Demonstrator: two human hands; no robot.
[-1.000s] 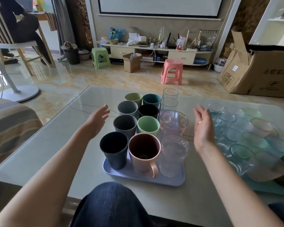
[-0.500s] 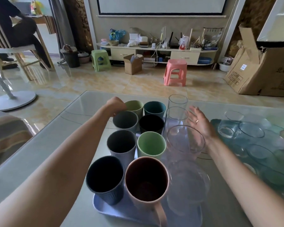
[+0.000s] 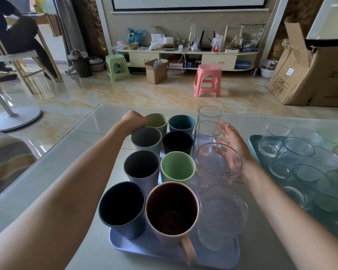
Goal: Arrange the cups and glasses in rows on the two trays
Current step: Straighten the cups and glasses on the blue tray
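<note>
Living-room setting: glossy tiled floor, a low media shelf against the far wall, a pink stool (image 3: 207,80) and a green stool (image 3: 117,67) before it, a large cardboard box (image 3: 316,75) at right. Work surface is a glass-topped table (image 3: 66,162).

Lavender tray (image 3: 164,252), centre: twelve vessels upright in three columns of four. Left column, near to far: dark navy cup (image 3: 123,209), dark grey cup (image 3: 141,168), grey cup (image 3: 146,139), olive cup (image 3: 157,121). Middle column: pink mug (image 3: 172,209) with handle toward the viewer, light green cup (image 3: 177,167), black cup (image 3: 177,143), teal cup (image 3: 181,123). Right column: four clear glasses (image 3: 219,160), the two far ones tall and narrow.

Teal tray (image 3: 255,145), right: clear and tinted glasses (image 3: 299,151) packed close; their row order cannot be judged reliably through the distortion and overlapping transparency.

Left hand (image 3: 134,121): fingers curled, at the far left corner of the lavender tray, touching the rims of the grey and olive cups; which one it grips, if either, cannot be told. Right hand (image 3: 230,145): fingers spread and relaxed, palm facing the right column of glasses, just beside them; contact cannot be confirmed. Hands are apart, one on each side of the tray.
</note>
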